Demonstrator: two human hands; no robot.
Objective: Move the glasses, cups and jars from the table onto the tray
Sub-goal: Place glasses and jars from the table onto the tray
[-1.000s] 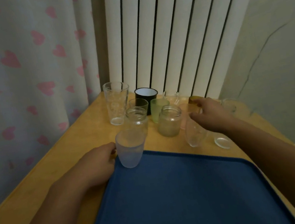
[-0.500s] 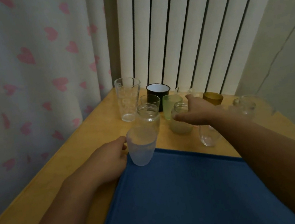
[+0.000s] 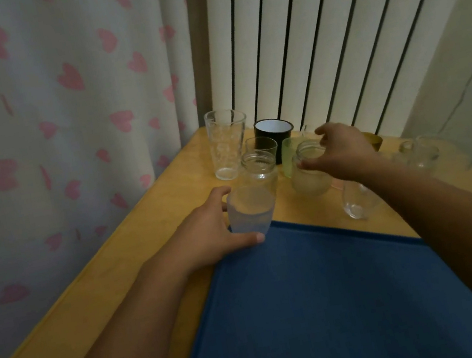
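Left hand (image 3: 206,234) grips a frosted glass tumbler (image 3: 251,212) at the flat blue tray's (image 3: 329,304) far corner; beyond it, right hand (image 3: 342,152) grips a cloudy glass jar's (image 3: 311,173) rim.

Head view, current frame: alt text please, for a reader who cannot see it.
The left hand grips a frosted cup at the far left corner of an empty blue tray, while the right hand closes over the rim of a cloudy jar. More glasses, a black mug and jars stand behind on the wooden table.
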